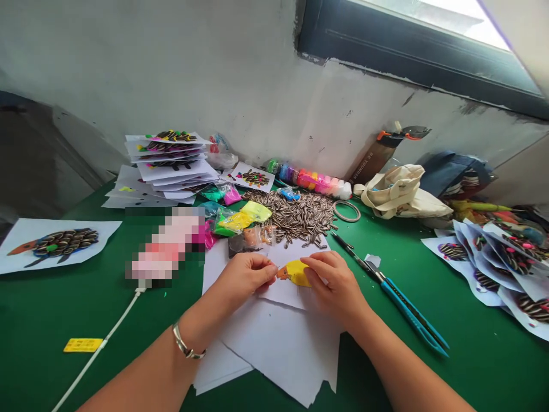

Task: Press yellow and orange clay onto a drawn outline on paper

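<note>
My left hand (249,274) is closed in a pinch at the tip of the orange end of a small bird-like figure; whatever sits between its fingertips is too small to make out. The figure has a flat yellow clay body (297,272) and an orange clay head (283,273), and lies on a white paper sheet (291,297). My right hand (332,277) rests its spread fingers on the body's right side, partly hiding it. Behind the hands is a pile of striped sunflower seeds (300,212). Bags of yellow clay (251,216) lie left of the seeds.
Tweezers with blue handles (414,315) and a pen (343,241) lie on the right. A tape roll (346,211) sits beside the seeds. Finished seed pictures are stacked at back left (171,166) and right (493,257). A white cable (115,326) crosses the green table.
</note>
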Demonstrator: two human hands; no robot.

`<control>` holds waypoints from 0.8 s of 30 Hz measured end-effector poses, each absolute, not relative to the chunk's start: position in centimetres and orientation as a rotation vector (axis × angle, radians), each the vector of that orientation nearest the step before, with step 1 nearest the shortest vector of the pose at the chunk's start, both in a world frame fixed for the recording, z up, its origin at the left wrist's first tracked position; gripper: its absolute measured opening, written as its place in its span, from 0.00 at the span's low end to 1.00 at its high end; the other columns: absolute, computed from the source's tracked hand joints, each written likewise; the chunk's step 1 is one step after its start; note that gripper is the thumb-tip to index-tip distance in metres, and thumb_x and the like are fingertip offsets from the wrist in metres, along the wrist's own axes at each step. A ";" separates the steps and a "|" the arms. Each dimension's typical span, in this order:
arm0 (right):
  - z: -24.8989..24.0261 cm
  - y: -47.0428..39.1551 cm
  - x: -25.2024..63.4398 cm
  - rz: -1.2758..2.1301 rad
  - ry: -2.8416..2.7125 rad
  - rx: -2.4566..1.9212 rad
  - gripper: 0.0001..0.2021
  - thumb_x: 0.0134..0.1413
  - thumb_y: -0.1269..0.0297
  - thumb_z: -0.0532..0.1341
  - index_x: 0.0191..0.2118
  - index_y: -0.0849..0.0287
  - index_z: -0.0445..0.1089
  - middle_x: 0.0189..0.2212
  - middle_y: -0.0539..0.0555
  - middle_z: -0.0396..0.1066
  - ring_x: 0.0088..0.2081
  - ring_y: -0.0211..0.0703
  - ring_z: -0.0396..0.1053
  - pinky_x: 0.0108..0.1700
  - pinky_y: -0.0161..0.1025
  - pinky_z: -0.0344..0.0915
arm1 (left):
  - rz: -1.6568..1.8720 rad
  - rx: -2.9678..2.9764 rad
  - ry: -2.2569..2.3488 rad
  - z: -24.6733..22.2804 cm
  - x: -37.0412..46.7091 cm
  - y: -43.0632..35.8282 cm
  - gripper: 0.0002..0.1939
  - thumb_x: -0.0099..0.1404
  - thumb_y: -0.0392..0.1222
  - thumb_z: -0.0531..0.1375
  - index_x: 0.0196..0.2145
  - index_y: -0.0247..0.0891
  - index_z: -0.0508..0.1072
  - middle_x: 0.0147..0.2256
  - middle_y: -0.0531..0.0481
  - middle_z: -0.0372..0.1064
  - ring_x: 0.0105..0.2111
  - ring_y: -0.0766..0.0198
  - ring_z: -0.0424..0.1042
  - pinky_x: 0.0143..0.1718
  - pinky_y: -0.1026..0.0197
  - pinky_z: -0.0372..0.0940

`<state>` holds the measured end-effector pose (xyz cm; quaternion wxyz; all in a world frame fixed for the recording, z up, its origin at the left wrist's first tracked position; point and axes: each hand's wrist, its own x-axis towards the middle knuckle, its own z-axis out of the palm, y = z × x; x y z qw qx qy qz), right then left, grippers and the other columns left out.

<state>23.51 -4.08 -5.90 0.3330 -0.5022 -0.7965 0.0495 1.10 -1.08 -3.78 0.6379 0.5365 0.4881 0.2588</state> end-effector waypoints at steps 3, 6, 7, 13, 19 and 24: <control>-6.0 -4.0 23.8 0.161 -2.030 -1.317 0.11 0.63 0.70 0.57 0.45 0.57 0.77 0.38 0.57 0.75 0.39 0.47 0.69 0.42 0.46 0.66 | 0.584 1.197 1.110 -3.3 1.0 -1.2 0.19 0.53 0.56 0.64 0.25 0.34 0.74 0.24 0.50 0.68 0.24 0.66 0.64 0.29 0.62 0.58; -5.9 -4.1 23.7 0.174 -1.998 -1.302 0.11 0.63 0.70 0.57 0.44 0.56 0.77 0.37 0.56 0.75 0.39 0.47 0.69 0.42 0.46 0.67 | 0.567 1.190 1.111 -2.4 0.8 -1.4 0.20 0.52 0.57 0.66 0.26 0.35 0.76 0.27 0.49 0.71 0.27 0.64 0.66 0.32 0.61 0.62; -5.8 -4.3 23.6 0.189 -1.980 -1.293 0.11 0.62 0.70 0.57 0.43 0.55 0.77 0.37 0.56 0.75 0.39 0.47 0.70 0.42 0.46 0.68 | 0.556 1.194 1.118 -2.1 0.7 -1.5 0.20 0.52 0.58 0.66 0.27 0.35 0.77 0.27 0.49 0.72 0.28 0.63 0.67 0.33 0.61 0.63; -2.9 -5.3 21.6 0.587 -1.875 -1.156 0.14 0.63 0.70 0.58 0.52 0.54 0.73 0.41 0.56 0.74 0.43 0.43 0.72 0.43 0.41 0.70 | 0.512 1.213 1.086 -1.1 0.4 -2.0 0.21 0.54 0.60 0.67 0.28 0.36 0.79 0.27 0.50 0.73 0.28 0.64 0.67 0.33 0.62 0.62; -0.5 -5.5 19.9 0.915 -1.993 -1.031 0.16 0.61 0.74 0.59 0.50 0.51 0.76 0.38 0.53 0.73 0.39 0.39 0.72 0.43 0.38 0.69 | 0.429 1.138 0.903 -1.7 0.4 -2.4 0.21 0.58 0.59 0.66 0.29 0.35 0.79 0.26 0.50 0.73 0.27 0.66 0.68 0.32 0.64 0.61; -0.6 -4.9 20.3 1.097 -1.922 -0.966 0.11 0.58 0.73 0.63 0.43 0.53 0.79 0.34 0.51 0.73 0.36 0.39 0.72 0.40 0.36 0.68 | 0.330 1.024 0.789 -1.7 -0.2 -2.4 0.18 0.58 0.55 0.68 0.31 0.36 0.80 0.27 0.48 0.76 0.28 0.66 0.70 0.32 0.65 0.62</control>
